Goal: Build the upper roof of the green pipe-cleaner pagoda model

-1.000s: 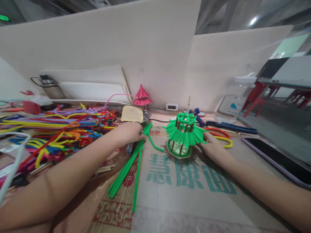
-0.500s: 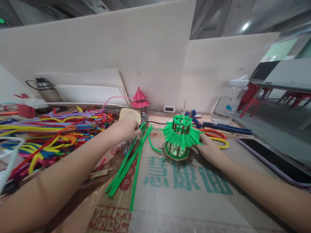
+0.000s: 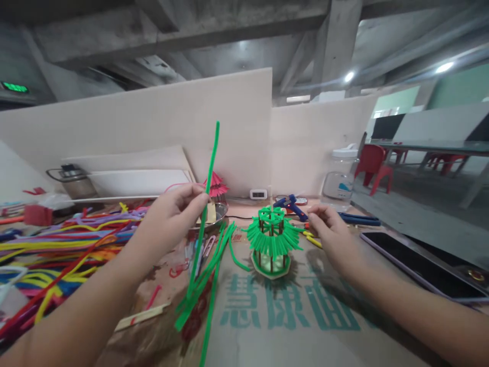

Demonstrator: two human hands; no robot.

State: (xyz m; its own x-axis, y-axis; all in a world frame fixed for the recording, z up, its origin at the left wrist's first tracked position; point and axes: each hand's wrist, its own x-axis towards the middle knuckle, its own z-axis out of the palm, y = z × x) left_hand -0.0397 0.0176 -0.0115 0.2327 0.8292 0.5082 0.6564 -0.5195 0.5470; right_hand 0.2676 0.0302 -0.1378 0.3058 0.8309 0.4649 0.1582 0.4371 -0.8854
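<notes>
My left hand (image 3: 179, 209) is closed, pinching a green pipe cleaner (image 3: 213, 153) that stands nearly upright between thumb and fingers. Below it lie several more green pipe cleaners (image 3: 214, 260), and the held one's lower end overlaps them. Right of these, a small tiered pavilion model (image 3: 273, 237) stands upright, with green pipe-cleaner roof fringe, brown posts and a thin stick at its top. My right hand (image 3: 332, 224) hovers just right of the model, apart from it, fingers loosely bent and nothing visible in them. A blue glue gun (image 3: 292, 205) lies just beyond its fingertips.
A heap of coloured pipe cleaners (image 3: 69, 244) covers the left side. Behind stand a pink fringed model (image 3: 217, 184), a metal bowl (image 3: 219, 214), a small clock (image 3: 259, 194) and a clear water bottle (image 3: 338, 178). A phone (image 3: 412, 262) and blue-handled pliers (image 3: 359, 219) lie at right.
My left hand has lifted a green pipe cleaner from the bunch. My right hand has come away from the model's side. The view has tilted up.
</notes>
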